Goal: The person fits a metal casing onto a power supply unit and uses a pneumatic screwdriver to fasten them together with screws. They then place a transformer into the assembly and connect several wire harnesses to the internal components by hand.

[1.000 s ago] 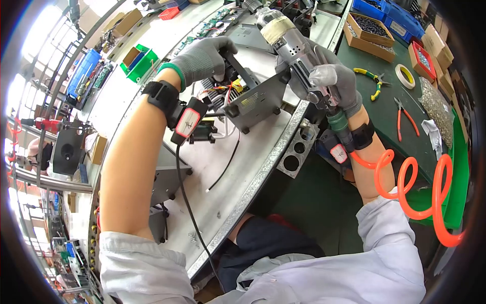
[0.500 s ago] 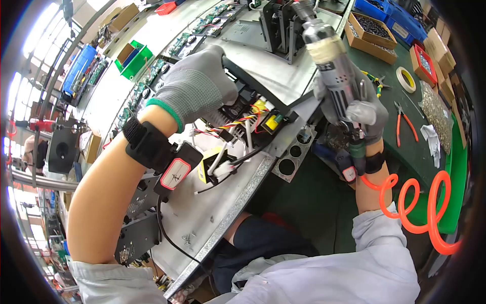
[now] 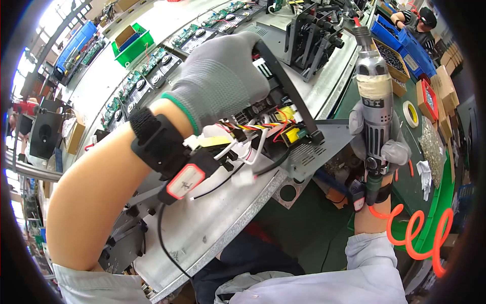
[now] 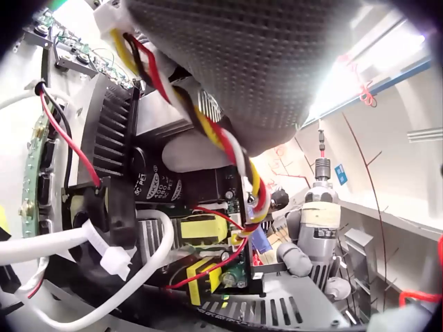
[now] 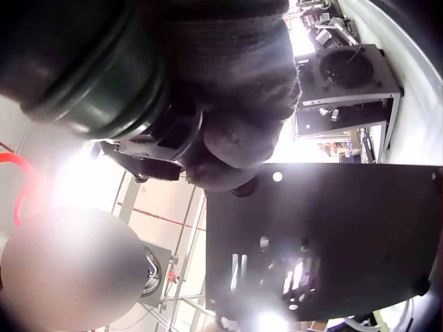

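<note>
The shiny bench point(image 3: 223, 210) under the left hand point(image 3: 223, 76) has green boards point(image 3: 164, 58) beyond that hand and tiny bits point(image 3: 177, 254) nearer the person. The green table point(image 3: 404, 195) by the right hand point(image 3: 380, 137) holds tape point(image 3: 411, 114) and a bag point(image 3: 430, 147).

Right hand point(image 3: 379, 136) and its power tool point(image 3: 375, 96) now lie farther from left hand point(image 3: 223, 78); a person point(image 3: 419, 28) has entered view beyond.

The tool point(image 3: 377, 112) in the right hand's point(image 3: 396, 151) grip is smooth, shiny metal. Below that grip, the hose point(image 3: 436, 253) looks like glossy plastic
</note>
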`<state>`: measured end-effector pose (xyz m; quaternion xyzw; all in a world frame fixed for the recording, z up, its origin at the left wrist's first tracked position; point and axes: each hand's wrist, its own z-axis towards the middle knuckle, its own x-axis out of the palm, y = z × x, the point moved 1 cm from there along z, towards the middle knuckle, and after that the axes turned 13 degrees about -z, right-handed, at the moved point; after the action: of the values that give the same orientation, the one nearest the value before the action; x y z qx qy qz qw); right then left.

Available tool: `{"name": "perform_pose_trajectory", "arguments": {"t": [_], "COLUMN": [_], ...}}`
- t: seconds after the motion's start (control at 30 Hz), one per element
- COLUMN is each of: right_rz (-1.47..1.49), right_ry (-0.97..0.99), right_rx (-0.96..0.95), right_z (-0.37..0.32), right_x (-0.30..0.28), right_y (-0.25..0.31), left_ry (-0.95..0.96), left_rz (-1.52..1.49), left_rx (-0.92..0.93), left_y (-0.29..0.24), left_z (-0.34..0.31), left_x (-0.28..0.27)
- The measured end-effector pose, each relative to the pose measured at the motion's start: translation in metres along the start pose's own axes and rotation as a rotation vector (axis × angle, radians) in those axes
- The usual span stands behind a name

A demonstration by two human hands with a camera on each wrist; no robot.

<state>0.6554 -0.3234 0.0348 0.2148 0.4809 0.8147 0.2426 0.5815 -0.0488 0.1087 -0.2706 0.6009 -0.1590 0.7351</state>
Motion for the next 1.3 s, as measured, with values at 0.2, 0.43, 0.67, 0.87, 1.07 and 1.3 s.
{"name": "perform_pose_trajectory", "arguments": {"t": [0.2,0.43,0.67,0.87,1.07,1.3], "right_rz": [0.045,0.166,0.297,0.368,0.405,0.215], "right_ry": [-0.084,0.502,0.214,0.014,0.053,-0.073], "right_rx": [0.229,0.458,0.373,0.239,0.247,0.351], "right_z": [0.007,0.005,0.000,-0.006,-0.005,-0.009], "right_x": [0.009,-0.001,0.034,0.052,0.056,0.067], "right_y": [0.011,0.023,0.024,0.010,0.017,0.032], "left_ry": [0.158,0.163,-0.036,-0.002,-0.056,-0.199], "left_rz": [0.035,0.081,0.039,-0.046,-0.301,-0.049], "left_rx": [-0.064,-0.185,-0.109,-0.174,-0.249,0.159], "left_y": [0.004,0.010,0.018,0.028,0.037,0.037], "left_z": [0.004,-0.046,-0.058,-0.046,-0.059,-0.062], "left_x": [-0.010,-0.016,-0.015,-0.004,-0.004,0.010]}}
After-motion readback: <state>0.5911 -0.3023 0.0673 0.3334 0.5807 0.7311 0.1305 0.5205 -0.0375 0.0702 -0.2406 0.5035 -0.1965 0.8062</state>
